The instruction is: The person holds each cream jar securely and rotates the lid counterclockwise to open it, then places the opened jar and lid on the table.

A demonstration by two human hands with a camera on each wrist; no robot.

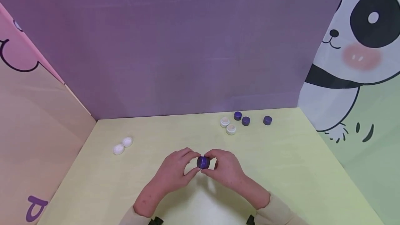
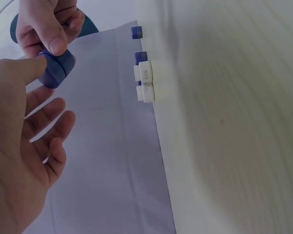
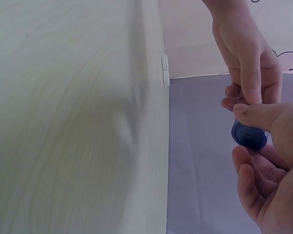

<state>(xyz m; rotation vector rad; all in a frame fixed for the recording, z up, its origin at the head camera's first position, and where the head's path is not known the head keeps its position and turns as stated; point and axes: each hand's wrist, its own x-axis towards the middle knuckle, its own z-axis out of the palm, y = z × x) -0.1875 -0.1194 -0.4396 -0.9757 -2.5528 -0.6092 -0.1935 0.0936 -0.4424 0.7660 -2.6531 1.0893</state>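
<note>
A small dark blue jar (image 1: 203, 162) is held above the table between both hands. My left hand (image 1: 176, 170) pinches it from the left with thumb and index finger, and the other fingers spread loosely below in the left wrist view. From the right, my right hand (image 1: 227, 169) pinches the same jar between thumb and fingers. A seam runs round the jar (image 2: 57, 68) in the left wrist view, between two blue parts. Its flat round end (image 3: 249, 137) shows in the right wrist view.
On the pale table (image 1: 300, 176), two white jars (image 1: 231, 130) stand at the back right. Several blue round containers (image 1: 246, 121) are beside them. Two white round lids (image 1: 118, 149) lie at the left. A purple backdrop (image 1: 200, 51) rises behind the table's far edge.
</note>
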